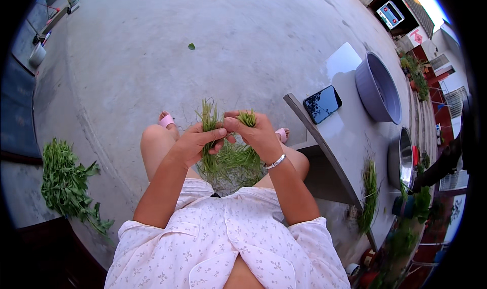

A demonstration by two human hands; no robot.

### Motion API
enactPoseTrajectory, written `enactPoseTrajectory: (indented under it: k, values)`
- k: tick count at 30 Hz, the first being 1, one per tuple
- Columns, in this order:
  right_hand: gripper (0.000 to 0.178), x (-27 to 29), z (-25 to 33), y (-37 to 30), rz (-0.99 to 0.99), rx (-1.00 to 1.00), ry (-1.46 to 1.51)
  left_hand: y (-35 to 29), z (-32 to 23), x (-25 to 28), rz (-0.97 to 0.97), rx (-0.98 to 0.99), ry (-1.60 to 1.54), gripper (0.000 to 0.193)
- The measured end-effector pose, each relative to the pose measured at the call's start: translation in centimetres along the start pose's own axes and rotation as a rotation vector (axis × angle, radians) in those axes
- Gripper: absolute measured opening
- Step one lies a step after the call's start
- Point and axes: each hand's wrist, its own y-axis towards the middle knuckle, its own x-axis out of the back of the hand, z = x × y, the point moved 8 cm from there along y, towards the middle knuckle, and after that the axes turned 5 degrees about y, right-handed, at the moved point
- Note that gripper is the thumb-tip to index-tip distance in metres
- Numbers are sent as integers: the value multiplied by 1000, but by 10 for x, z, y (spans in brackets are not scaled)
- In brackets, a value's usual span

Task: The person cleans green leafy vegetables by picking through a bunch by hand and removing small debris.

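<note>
My left hand is closed round an upright bunch of thin green stems with frayed, wispy tops. Close against it, my right hand grips a second, tighter bunch of green stems, their ends showing above the fist. The fingertips of both hands meet between the two bunches; whether they pinch a single strand there cannot be made out. Below my hands, between my legs, a loose heap of thin green stalks lies low down, partly hidden by my hands and forearms.
At my right stands a grey-topped table with a phone, a purple basin, a metal bowl and a bundle of long greens. Leafy greens lie on the concrete floor at left.
</note>
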Motion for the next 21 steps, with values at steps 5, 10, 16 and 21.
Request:
enactPoseTrajectory:
  k: [5, 10, 16, 21]
  values:
    - [22, 9, -7, 5, -28, -42, 92, 0, -10, 0, 36, -53, -46, 25]
    - [8, 31, -12, -1, -130, -104, 303, -2, -11, 28, -138, -71, -129, 31]
    - [7, 51, -10, -4, -172, -69, 394, -7, -20, 55, -235, -154, -190, 27]
    - [12, 66, -5, -6, -252, -18, 301, -4, -34, 61, -339, -216, -69, 27]
